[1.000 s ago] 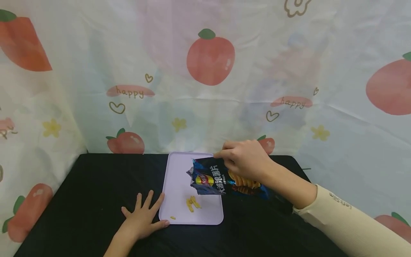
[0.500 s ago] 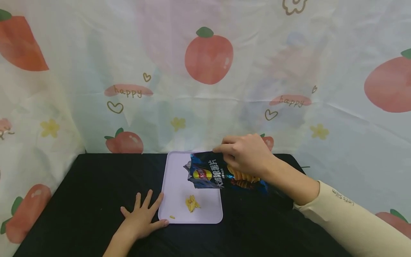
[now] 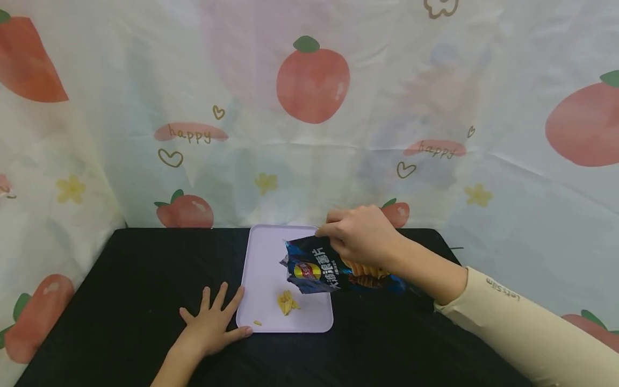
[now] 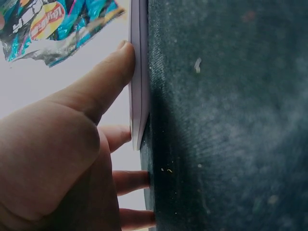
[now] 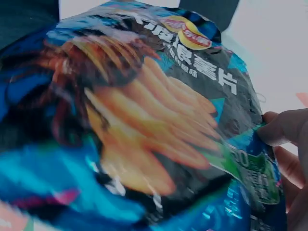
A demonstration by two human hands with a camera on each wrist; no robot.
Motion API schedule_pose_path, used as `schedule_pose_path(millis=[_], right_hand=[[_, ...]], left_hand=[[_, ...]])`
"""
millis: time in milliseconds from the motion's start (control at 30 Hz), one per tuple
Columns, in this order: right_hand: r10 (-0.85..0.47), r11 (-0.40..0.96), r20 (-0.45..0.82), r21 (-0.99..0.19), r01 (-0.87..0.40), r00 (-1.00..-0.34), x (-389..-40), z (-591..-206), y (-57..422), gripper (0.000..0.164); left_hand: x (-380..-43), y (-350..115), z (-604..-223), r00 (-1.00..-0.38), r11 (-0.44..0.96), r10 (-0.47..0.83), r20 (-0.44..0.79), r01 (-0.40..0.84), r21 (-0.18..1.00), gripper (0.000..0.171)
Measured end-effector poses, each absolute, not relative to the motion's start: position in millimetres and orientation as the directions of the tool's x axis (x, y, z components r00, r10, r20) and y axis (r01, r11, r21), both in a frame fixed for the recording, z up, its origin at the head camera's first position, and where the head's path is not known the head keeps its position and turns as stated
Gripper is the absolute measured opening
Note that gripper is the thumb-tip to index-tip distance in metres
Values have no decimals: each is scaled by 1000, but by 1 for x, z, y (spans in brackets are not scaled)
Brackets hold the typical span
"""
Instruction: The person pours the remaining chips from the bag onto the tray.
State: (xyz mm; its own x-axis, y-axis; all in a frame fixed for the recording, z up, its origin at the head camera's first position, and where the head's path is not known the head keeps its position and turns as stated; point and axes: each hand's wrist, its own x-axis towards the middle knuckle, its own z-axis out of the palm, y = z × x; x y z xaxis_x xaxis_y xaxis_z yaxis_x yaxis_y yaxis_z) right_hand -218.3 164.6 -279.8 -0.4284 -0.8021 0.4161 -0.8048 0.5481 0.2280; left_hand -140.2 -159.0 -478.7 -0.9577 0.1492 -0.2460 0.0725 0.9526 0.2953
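Observation:
A dark blue potato chip bag (image 3: pixel 314 266) lies sideways in the air over a pale lilac tray (image 3: pixel 263 269), its torn end toward the left. My right hand (image 3: pixel 362 236) pinches the bag along its upper edge; the right wrist view shows thumb and fingers on the bag's side (image 5: pixel 183 125). Yellow chips (image 3: pixel 287 303) lie in a small heap on the near part of the tray, with one small piece (image 3: pixel 258 323) by the near left corner. With fingers spread, my left hand (image 3: pixel 208 328) touches the tray's near left corner; its thumb meets the rim (image 4: pixel 138 96) in the left wrist view.
A black cloth covers the table (image 3: pixel 159 279), and the tray stands in its middle. Behind it hangs a pale curtain (image 3: pixel 232 177) with printed fruit, close to the table's far edge. Small crumbs (image 4: pixel 167 170) dot the cloth beside the tray.
Over the last second the chip heap on the tray has grown slightly. The bag rose a little, then came down again, still in my right hand. My left hand stays at the tray's corner.

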Motion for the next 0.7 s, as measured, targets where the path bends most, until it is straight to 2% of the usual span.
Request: schedule_pose_path(millis=[700], right_hand=[[-769,598,408,188,-779,-492,-217,-268,168,25]], left_hand=[[-141,-161,-478,-959,951,154,-240,78,300,98]])
